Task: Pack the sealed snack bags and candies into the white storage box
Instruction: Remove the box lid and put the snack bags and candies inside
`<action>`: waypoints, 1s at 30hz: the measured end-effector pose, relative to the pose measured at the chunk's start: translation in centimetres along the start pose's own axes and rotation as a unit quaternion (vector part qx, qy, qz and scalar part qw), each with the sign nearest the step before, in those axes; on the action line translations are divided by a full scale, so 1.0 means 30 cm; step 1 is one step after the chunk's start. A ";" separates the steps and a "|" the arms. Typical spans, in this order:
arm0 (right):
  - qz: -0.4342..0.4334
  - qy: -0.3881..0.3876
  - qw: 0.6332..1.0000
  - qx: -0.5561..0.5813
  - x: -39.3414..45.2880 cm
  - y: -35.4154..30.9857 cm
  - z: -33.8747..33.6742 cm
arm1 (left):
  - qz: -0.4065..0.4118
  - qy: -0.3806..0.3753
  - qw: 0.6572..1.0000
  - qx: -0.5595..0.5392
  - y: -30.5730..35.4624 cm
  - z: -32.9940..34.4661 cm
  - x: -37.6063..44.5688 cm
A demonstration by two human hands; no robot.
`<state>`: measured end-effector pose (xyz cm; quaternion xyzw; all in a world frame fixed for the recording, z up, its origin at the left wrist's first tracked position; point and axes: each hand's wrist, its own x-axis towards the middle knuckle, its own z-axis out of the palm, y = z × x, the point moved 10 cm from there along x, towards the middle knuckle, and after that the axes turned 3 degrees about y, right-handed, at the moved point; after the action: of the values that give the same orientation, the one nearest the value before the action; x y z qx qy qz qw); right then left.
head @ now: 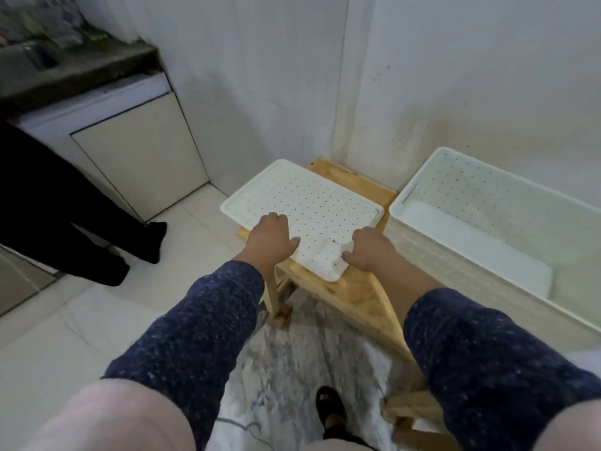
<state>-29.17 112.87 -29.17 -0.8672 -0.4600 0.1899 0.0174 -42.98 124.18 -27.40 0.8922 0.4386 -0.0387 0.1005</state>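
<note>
Head view: left hand [271, 237] and right hand [366, 247] each grip the perforated lid [312, 203] on the wooden tabletop [354, 288]; white storage box [422, 222] open, empty, right. Likely next: fetch snacks, none visible.

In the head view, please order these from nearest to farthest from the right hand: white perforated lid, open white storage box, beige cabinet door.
1. White perforated lid: under the right hand, touching.
2. Open white storage box: just to its right.
3. Beige cabinet door: far left, by the wall.

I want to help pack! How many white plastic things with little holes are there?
2: the flat perforated lid on the wooden stool, under both hands, and the open white storage box right of it.
</note>
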 end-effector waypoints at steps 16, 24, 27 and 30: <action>0.163 0.159 0.974 0.013 -0.779 0.339 -0.240 | 0.223 0.091 0.969 0.049 0.508 -0.279 -0.502; 0.256 0.192 0.947 0.023 -1.134 0.744 -0.279 | 0.330 0.109 0.937 0.026 0.994 -0.247 -0.722; 0.275 0.188 0.943 0.022 -1.260 0.923 -0.290 | 0.352 0.114 0.929 0.016 1.209 -0.224 -0.802; 0.285 0.188 0.940 0.013 -1.388 1.112 -0.317 | 0.368 0.114 0.923 0.004 1.432 -0.191 -0.878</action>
<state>-20.50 61.51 -14.12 -0.9816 -0.1793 0.0262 0.0598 -25.26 79.43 -11.40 0.9896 0.0878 0.1012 0.0532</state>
